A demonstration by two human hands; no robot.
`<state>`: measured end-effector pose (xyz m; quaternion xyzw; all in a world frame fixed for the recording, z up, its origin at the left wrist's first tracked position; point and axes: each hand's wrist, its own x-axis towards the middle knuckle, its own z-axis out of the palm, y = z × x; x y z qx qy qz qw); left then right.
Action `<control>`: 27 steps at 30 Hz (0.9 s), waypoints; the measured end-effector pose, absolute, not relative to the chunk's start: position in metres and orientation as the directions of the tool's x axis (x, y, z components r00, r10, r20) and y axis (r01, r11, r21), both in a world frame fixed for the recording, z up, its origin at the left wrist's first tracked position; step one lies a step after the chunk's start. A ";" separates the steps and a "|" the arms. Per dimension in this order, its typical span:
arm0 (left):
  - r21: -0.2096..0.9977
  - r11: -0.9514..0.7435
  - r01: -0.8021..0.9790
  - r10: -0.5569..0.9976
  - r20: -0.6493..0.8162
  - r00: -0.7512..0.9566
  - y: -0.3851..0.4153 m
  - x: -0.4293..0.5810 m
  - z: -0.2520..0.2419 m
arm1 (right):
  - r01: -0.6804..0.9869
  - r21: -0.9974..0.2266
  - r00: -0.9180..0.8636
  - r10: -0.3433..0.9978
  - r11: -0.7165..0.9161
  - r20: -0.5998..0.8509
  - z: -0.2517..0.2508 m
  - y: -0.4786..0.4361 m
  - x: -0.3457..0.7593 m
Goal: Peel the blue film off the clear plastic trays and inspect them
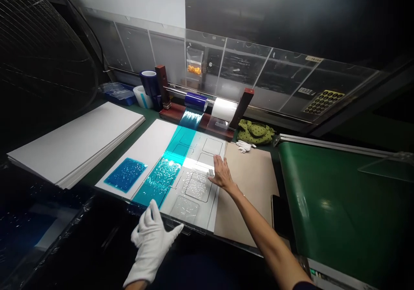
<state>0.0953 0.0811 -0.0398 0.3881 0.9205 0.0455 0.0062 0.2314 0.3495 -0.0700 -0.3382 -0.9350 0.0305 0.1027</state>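
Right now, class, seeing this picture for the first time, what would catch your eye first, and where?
The teal film stands out first, a wrinkled strip running from the blue roll across the middle of the bench. Next come the bare right hand, resting on a clear sheet, and the white-gloved left hand at the near edge.

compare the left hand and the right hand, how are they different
The left hand wears a white glove, while the right hand is bare. The left hand is at the near edge of the clear sheet, while the right hand lies farther in, on top of it. Both hands are open, with fingers spread.
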 end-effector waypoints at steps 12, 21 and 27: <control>0.025 0.807 0.591 0.588 -0.136 -0.797 0.069 0.116 -0.052 | 0.583 -0.096 -0.794 0.591 0.807 0.142 -0.091 0.378 0.221; 0.043 0.789 0.613 0.614 -0.097 -0.783 0.076 0.117 -0.056 | 0.606 -0.121 -0.784 0.616 0.786 0.075 -0.096 0.384 0.218; 0.068 0.781 0.621 0.624 -0.107 -0.774 0.085 0.114 -0.052 | 0.796 -0.174 -0.562 0.814 0.580 0.144 -0.078 0.366 0.249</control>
